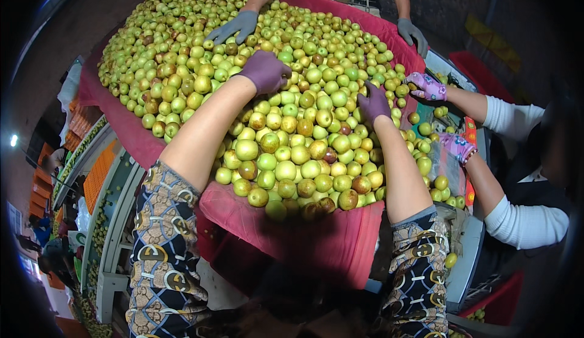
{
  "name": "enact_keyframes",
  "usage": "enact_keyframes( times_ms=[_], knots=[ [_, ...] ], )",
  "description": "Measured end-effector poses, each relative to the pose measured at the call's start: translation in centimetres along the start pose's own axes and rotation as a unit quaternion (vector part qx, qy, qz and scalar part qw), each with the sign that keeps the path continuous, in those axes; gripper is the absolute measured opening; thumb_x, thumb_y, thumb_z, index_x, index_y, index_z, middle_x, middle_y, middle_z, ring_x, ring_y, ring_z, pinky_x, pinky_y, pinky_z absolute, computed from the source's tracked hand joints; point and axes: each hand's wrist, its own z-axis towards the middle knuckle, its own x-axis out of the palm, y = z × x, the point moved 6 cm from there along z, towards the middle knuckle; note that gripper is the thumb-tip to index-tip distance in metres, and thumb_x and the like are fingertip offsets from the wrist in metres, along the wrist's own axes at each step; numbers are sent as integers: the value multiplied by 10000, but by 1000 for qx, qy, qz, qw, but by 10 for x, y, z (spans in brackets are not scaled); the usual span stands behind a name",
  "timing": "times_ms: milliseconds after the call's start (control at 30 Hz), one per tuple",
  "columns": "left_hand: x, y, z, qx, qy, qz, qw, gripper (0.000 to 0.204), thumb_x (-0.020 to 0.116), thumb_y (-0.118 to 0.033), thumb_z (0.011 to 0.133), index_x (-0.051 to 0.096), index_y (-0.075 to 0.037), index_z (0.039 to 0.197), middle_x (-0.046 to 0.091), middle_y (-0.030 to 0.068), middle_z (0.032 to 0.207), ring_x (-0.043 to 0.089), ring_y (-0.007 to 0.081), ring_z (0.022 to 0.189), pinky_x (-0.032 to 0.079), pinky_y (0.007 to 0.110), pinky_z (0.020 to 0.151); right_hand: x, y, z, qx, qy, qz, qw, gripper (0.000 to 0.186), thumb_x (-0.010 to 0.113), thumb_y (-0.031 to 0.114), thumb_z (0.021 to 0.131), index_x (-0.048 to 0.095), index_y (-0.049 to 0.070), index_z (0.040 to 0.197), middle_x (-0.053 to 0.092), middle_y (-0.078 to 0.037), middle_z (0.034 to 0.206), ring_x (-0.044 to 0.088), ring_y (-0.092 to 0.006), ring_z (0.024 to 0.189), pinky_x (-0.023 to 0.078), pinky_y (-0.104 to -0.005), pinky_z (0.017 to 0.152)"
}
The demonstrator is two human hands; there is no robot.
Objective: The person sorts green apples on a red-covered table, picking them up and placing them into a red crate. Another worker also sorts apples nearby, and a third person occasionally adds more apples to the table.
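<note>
Seen from above, a broad heap of green jujubes [298,149], many blotched with brown, piled on a red cloth [292,216] in the middle of the view. Low over the heap, two bare forearms in dark-and-tan patterned sleeves, reaching in from the lower edge, with purple gloves on both hands. Left hand [263,72] at the centre of the heap, fingers curled down and inward; cannot tell whether around a jujube. Right hand [375,102] near the heap's right side, partly open, one finger extended; cannot tell whether gripping anything, with the palm hidden.

Across the heap, a co-worker in a green shirt, one grey-gloved hand [235,28] spread flat on the jujubes, the other [413,34] hanging at the cloth's edge. At right, another person's flower-patterned gloves [427,87] beside the fruit, above a pale surface [471,241] with a clear plastic bag [441,162]. At left, a sorting machine [118,186] with a green bed, and orange crates [39,192] farther back.
</note>
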Motion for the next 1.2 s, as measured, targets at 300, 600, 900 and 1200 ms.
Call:
enact_keyframes(
  times_ms=[300,600,900,1200],
  knots=[
    [18,-26,11,46,138,-88,986,375,737,-261,841,636,-203,1197,713,128,983,673,355,910,520,468,802,-11,-1,-5,45,63,23,997,606,622,341,882,524,135,1444,529,-244,1418,550,-379,1280,434,-448,1098],
    [-69,-5,-28,-141,-101,-272,947,223,705,-321,914,707,-109,982,668,57,804,619,149,753,504,314,778,-7,19,-4,0,139,91,986,645,703,506,782,642,218,1356,620,-189,1332,616,-333,1213,468,-412,1065],
    [-81,-140,-45,61,90,-356,928,239,623,-215,898,747,-151,1092,749,62,970,696,198,886,537,342,843,-26,26,-13,22,152,94,984,710,706,592,753,655,176,1326,689,-160,1260,645,-311,1186,478,-393,1040],
    [-46,-138,-22,-9,-53,-414,909,358,645,-464,914,704,-164,1100,733,121,937,699,311,870,527,401,782,-3,21,-12,-40,167,275,946,603,669,420,887,595,128,1410,691,-182,1242,679,-253,1090,506,-363,964]
  ],
)
